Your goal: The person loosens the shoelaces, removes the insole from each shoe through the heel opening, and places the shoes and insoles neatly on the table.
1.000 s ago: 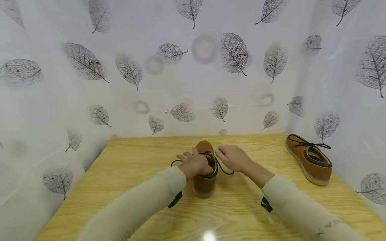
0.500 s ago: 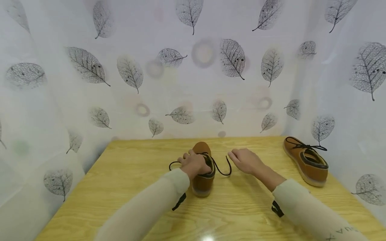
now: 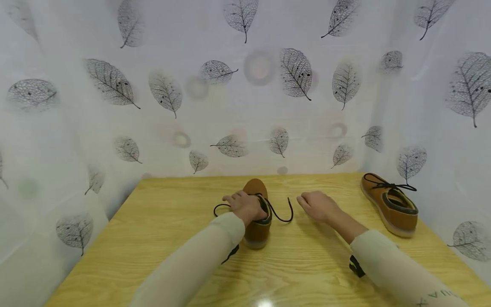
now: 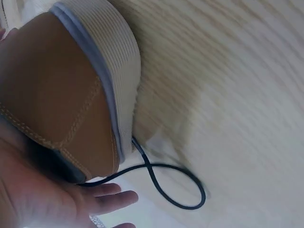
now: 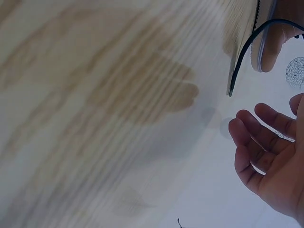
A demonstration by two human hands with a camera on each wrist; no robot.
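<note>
Head: bright light, white glare (image 3: 265,303) on table (image 3: 307,264) | left wrist: pale, slightly blurred | right wrist: bluish, soft shadow (image 5: 147,85)

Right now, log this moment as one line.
left hand: holds centre shoe | right hand: empty, fingers loosely curled, clear of lace | second shoe: far right, untouched

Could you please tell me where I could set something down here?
The table is bare left of the left sleeve, and between the right hand and the far right shoe. It's crowded around the middle shoe, left hand and laces.
</note>
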